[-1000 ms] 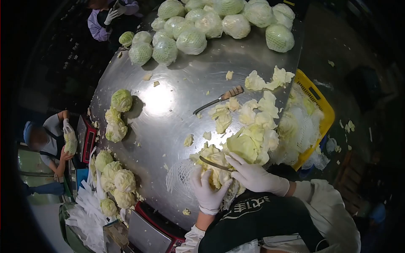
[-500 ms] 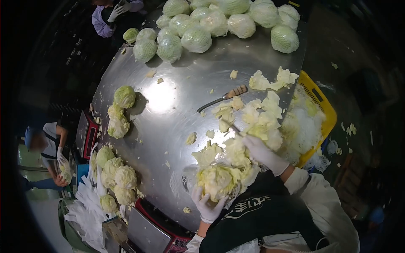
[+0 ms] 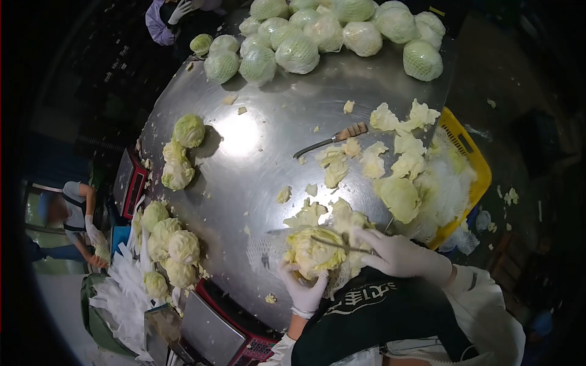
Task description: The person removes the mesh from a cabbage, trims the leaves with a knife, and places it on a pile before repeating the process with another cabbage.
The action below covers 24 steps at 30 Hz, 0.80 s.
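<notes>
A pale yellow-green cabbage head [image 3: 312, 251] sits at the table's near edge, with loose outer leaves behind and beside it. My left hand [image 3: 303, 291], in a white glove, grips its lower left side, fingers curled around it. My gloved right hand [image 3: 397, 255] is closed on a thin knife [image 3: 334, 243], whose blade lies across the top of the cabbage. White netting [image 3: 264, 253] spreads on the metal table just left of the cabbage. Trimmed leaves [image 3: 397, 196] lie beyond my right hand.
Net-wrapped cabbages [image 3: 297, 53] line the far edge. A hooked tool [image 3: 332, 139] rests mid-table. Unwrapped cabbages [image 3: 183, 247] stand left, near a scale [image 3: 210, 329]. A yellow crate [image 3: 467, 146] holds netting at right. A co-worker [image 3: 76, 213] is at far left, another at the top.
My right hand has brought the knife down and back from the leaf pile onto the cabbage. Some leaves at the right have shifted. The whole view has moved slightly.
</notes>
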Available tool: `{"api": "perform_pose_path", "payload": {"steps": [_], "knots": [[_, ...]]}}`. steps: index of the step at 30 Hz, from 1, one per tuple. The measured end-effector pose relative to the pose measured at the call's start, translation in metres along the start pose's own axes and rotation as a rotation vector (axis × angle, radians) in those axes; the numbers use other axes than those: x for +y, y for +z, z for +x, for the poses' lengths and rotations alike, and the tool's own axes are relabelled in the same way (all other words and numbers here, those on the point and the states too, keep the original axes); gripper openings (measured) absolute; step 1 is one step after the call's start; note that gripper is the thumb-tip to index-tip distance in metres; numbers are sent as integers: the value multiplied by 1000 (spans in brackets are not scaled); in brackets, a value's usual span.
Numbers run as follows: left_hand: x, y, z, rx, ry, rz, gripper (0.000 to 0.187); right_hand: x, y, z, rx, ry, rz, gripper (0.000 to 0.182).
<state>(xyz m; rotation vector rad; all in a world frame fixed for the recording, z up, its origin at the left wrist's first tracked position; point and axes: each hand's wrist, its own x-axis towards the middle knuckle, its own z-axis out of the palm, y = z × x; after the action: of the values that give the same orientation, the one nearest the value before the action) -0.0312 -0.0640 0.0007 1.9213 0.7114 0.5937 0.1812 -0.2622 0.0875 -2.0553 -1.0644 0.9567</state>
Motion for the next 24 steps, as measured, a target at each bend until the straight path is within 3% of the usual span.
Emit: {"api": "perform_pose_path", "payload": {"steps": [3,5,9,11,14,17,18,19,20,21,23,24], "knots": [[28,-4,8,-180,101,143,63,-1,-9,-11,-151,-61,114,60],[23,-3,8,-201,137,127,63,-6,-21,-14,-269,13,104,57],[25,-2,11,-230,179,182,62,3,-23,-17,-297,-13,92,55],[25,-4,12,-244,157,181,61,8,-17,-17,-249,-96,66,52],[28,-4,13,-273,184,214,59,0,-22,-11,-130,25,-146,44],[25,-4,7,-300,149,257,58,30,-34,9,467,26,118,43],[22,-3,5,-275,214,240,57,27,-39,12,471,22,117,43],[19,-3,5,-254,276,224,55,21,-42,16,347,65,163,45],[18,-3,5,-259,279,224,55,15,-41,18,223,112,210,48],[18,-2,6,-273,255,197,55,7,-35,20,229,117,210,48],[24,1,13,-285,235,164,54,-9,-16,29,192,-227,-8,60],[34,1,19,-341,347,270,55,-7,-9,40,193,-227,-9,60]]}}
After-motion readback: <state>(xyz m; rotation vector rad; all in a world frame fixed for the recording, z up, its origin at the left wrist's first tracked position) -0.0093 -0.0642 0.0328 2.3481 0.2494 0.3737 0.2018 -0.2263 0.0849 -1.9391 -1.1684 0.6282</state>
